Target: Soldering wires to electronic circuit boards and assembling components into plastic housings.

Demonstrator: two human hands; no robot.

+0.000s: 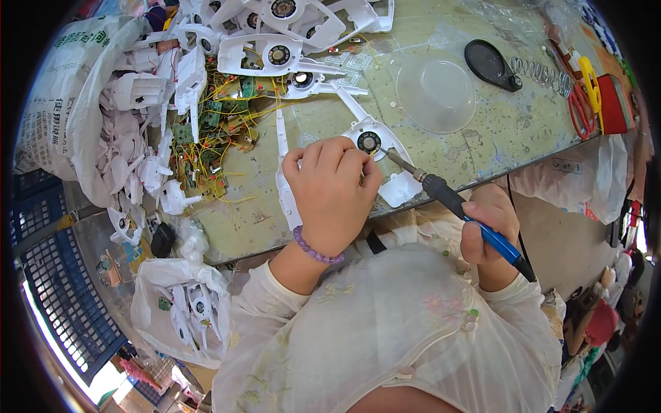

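A blue and black soldering iron (444,195) is gripped in my right hand (492,220), its tip pointing up and left. The tip meets or hovers at the edge of a small round black speaker (370,142), set in a white plastic shell (399,189) on the table. My left hand (332,182), with a purple bead bracelet (313,253) at the wrist, lies over the shell's left side. Its fingers are curled and closed, their tips hidden, so what they pinch cannot be made out. Another white shell piece (284,186) lies left of that hand.
Wired green circuit boards (213,113) lie beside heaped white shells (275,55) at the back left. Further right are a translucent round lid (437,93), a black magnifier (487,62), a coiled wire stand (540,74) and red-handled scissors (580,113). A bag of shells (148,296) hangs below the table's left.
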